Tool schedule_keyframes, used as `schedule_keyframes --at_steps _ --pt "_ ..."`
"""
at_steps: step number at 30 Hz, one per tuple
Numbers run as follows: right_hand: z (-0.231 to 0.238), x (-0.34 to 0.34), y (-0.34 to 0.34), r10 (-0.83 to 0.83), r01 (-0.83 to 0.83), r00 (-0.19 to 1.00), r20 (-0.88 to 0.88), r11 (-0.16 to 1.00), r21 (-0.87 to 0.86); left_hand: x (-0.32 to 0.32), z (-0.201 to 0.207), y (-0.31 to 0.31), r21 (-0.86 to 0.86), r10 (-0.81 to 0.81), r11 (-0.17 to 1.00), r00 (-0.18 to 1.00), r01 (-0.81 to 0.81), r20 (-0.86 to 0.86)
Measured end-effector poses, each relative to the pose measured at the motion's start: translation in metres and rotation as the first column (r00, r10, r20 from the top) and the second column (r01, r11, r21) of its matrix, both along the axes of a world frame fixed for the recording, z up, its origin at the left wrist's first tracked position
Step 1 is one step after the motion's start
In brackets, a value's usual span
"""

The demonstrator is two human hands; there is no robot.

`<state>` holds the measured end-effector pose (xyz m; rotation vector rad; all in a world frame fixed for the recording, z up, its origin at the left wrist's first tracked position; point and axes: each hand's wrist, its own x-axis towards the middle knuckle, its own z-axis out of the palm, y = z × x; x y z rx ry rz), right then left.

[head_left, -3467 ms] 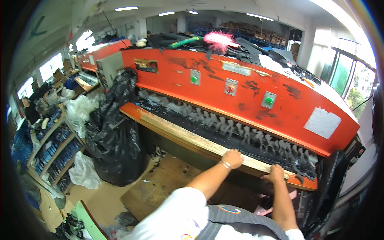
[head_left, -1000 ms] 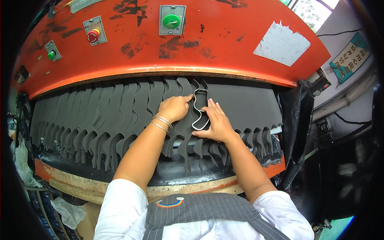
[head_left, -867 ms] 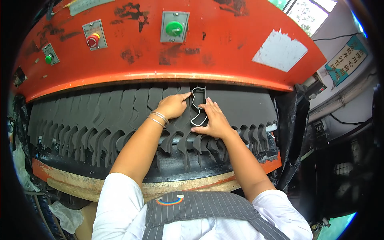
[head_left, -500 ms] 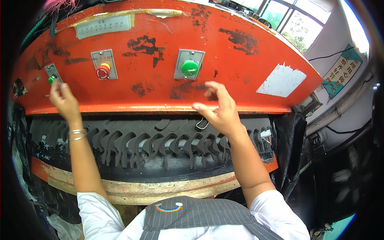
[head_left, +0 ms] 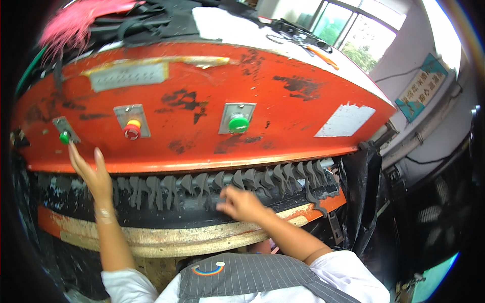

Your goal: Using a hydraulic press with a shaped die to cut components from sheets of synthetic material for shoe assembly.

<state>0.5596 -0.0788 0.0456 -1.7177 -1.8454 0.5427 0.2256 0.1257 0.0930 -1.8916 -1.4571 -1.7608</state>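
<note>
My left hand (head_left: 95,177) is open, fingers stretched and thumb apart, with the fingertips just below a small green push button (head_left: 64,137) on the orange-red machine panel (head_left: 172,144). The wrist wears bangles. My right hand (head_left: 241,204) is closed, its fingers curled over the black bed (head_left: 166,216) in front of the machine; whether they pinch anything is hidden. Just beyond it, dark grey wavy strips of sheet material (head_left: 189,186) hang in a row under the panel's lower edge. One longer strip (head_left: 314,198) droops over the bed at the right.
A red stop button (head_left: 132,130) and a larger green button (head_left: 238,123) sit on the panel. Pink fringe (head_left: 76,22), black straps and an orange-handled tool (head_left: 322,57) lie on the machine's top. Black plastic sheeting (head_left: 361,187) hangs at the right. A wooden edge (head_left: 177,242) fronts the bed.
The view has shifted, showing the machine's top. My right hand has come down and nearer, its fingers curling. The grey strips now hang more bunched. A wire loop beside my right hand no longer shows.
</note>
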Motion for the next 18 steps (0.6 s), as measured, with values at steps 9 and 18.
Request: schedule_keyframes --at_steps 9,18 --pt "-0.012 0.059 -0.102 -0.043 0.05 0.993 0.108 0.997 -0.06 0.161 -0.045 -0.201 -0.597 -0.936 0.242 0.346 0.765 0.064" --pt "-0.001 0.133 -0.162 -0.05 -0.011 0.944 0.327 0.983 0.181 0.223 -0.02 -0.248 -0.702 -0.924 0.373 0.31 0.607 -0.223"
